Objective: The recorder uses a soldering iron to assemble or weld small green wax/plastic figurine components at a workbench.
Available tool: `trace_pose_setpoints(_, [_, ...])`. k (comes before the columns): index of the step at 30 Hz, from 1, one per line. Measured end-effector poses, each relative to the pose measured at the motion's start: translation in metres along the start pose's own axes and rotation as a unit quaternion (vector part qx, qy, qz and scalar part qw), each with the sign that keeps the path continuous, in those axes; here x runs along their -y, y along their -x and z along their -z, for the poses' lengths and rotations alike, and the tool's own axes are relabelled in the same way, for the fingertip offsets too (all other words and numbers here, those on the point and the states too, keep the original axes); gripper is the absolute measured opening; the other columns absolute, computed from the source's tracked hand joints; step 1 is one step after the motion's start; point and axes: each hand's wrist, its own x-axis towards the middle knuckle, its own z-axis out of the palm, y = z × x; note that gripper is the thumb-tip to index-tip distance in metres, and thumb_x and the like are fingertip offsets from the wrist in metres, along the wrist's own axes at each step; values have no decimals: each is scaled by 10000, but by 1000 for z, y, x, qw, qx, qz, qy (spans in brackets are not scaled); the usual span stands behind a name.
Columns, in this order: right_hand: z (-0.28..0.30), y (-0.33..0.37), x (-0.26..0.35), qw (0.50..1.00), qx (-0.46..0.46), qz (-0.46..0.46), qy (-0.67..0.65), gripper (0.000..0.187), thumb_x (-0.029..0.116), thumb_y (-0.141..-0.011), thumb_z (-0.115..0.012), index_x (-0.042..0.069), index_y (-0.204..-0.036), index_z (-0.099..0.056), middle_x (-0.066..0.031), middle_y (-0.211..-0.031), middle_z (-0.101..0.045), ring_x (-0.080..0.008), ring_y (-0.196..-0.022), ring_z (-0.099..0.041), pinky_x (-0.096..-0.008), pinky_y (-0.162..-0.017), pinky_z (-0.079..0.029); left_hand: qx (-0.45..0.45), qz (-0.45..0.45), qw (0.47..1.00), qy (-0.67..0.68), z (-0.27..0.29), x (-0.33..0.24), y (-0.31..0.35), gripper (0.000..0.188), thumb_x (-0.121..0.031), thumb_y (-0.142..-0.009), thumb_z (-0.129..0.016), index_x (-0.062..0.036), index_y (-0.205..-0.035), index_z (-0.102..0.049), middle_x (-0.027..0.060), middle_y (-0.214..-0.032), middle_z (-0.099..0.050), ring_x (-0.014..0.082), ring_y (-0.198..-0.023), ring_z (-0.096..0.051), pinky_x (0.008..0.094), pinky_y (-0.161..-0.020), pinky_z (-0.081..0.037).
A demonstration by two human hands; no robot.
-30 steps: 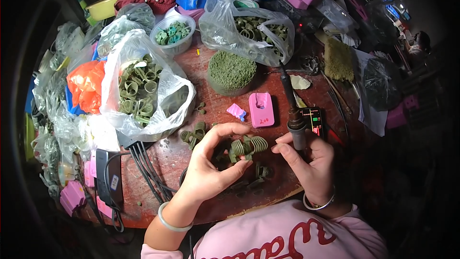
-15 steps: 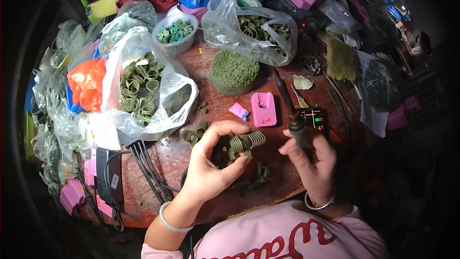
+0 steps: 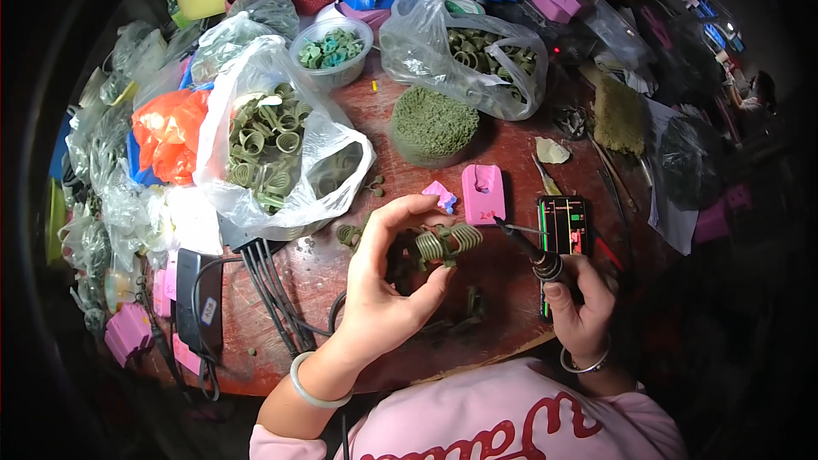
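Observation:
Between the thumb and fingers of my left hand (image 3: pixel 383 294) is a green ribbed piece (image 3: pixel 445 244) with coil-like ends, held above the table. My right hand (image 3: pixel 581 311) grips a dark soldering-iron-like pen (image 3: pixel 545 266) by its handle; the slim tip slants up and left toward the green piece, apart from it. A pink block (image 3: pixel 484 196) with a hollow in its top lies just beyond, next to a crumpled pink-and-blue scrap (image 3: pixel 440 196). More green pieces (image 3: pixel 467 311) lie in shadow below my left hand, partly hidden.
A lit phone (image 3: pixel 564 215) lies behind the pen. Farther back are a round green textured block (image 3: pixel 433 126), a tub of green bits (image 3: pixel 332 53), and plastic bags of green pieces (image 3: pixel 285 192) (image 3: pixel 417 43). Black cables (image 3: pixel 271 294) and a power adapter (image 3: pixel 198 307) lie at left.
The pen has swung down from pointing away to pointing left toward the green piece. My right hand has shifted slightly right and down, uncovering more of the phone. The whole view has shifted a little.

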Motion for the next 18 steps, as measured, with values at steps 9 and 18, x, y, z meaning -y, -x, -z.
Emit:
trace_pose_setpoints(9, [-11, 3, 4, 995, 0, -71, -75, 256, 233, -903, -669, -18, -900, -618, -25, -643, -560, -83, -536, -500, -237, -501, -390, -66, 5, 970, -236, 15, 16, -2, 611, 58, -705, -702, -30, -1266, -473, 106, -1120, -576, 188, -1049, -566, 317, -949, -436])
trace_pose_setpoints(18, [-15, 1, 7, 993, 11, -83, -84, 260, 224, -903, -670, -29, -894, -609, -16, -629, -546, -76, -544, -495, -233, -522, -396, -32, 21, 977, -211, 24, 16, -6, 665, 112, -734, -624, -37, -1345, -408, 109, -1298, -452, 217, -1172, -499, 336, -1036, -389])
